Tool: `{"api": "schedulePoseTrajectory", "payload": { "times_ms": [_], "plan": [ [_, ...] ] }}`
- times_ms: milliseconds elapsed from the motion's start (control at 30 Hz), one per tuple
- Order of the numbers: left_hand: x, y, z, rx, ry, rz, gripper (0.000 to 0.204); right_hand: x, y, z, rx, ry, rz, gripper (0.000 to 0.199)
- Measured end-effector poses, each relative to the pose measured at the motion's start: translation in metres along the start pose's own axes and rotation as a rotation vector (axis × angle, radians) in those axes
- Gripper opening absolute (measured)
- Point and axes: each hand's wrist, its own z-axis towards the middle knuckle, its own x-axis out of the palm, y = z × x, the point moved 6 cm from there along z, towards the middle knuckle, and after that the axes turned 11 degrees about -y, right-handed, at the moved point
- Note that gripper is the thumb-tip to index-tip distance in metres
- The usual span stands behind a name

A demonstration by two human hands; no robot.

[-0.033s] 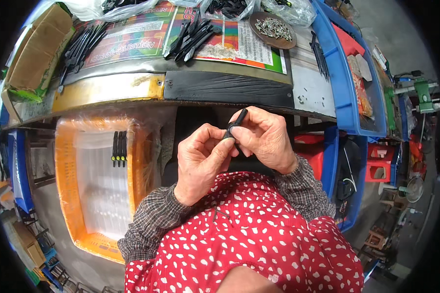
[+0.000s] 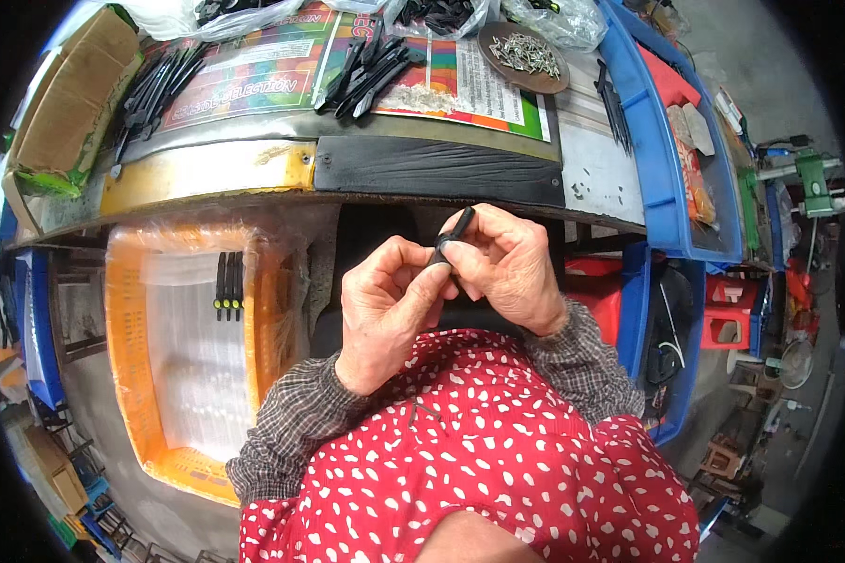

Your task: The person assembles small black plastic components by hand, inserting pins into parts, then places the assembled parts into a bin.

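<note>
Close in front of my lap, both hands grip one small black plastic part [image 2: 464,221], whose rod-like end sticks up between them. My left hand [image 2: 390,305] pinches its lower end between thumb and fingers. Higher up, my right hand [image 2: 512,267] presses its thumb against the part, fingers curled behind. The fingers hide most of the part, so its full shape cannot be made out. On the bench ahead lie a pile of slim black pieces [image 2: 366,75] and a brown dish [image 2: 490,49] of small silvery metal pins [image 2: 528,56].
At left, an orange crate [image 2: 133,347] lined with clear plastic holds several black pieces with yellow-green tips [image 2: 227,286]. An open cardboard box [image 2: 70,103] and more black pieces [image 2: 160,89] are on the bench's left. A blue bin [image 2: 662,159] borders its right end.
</note>
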Motion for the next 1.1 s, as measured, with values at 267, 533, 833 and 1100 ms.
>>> {"api": "schedulePoseTrajectory", "payload": {
  "times_ms": [267,533,833,1100],
  "plan": [
    [-0.002,0.0,0.003,-0.023,-0.002,-0.021,0.007,-0.003,-0.005,0.003,-0.025,-0.042,0.019,0.014],
    [0.003,-0.005,0.002,-0.076,0.091,-0.041,0.016,-0.012,0.006,0.009,-0.054,0.0,0.103,0.014],
    [0.013,-0.038,-0.007,0.802,-0.114,0.723,0.033,-0.015,0.009,0.006,-0.163,-0.148,0.132,0.012],
    [0.011,-0.032,0.004,0.631,-0.101,0.585,0.026,-0.027,0.025,0.014,-0.224,-0.127,0.011,0.012]
  ]
}}
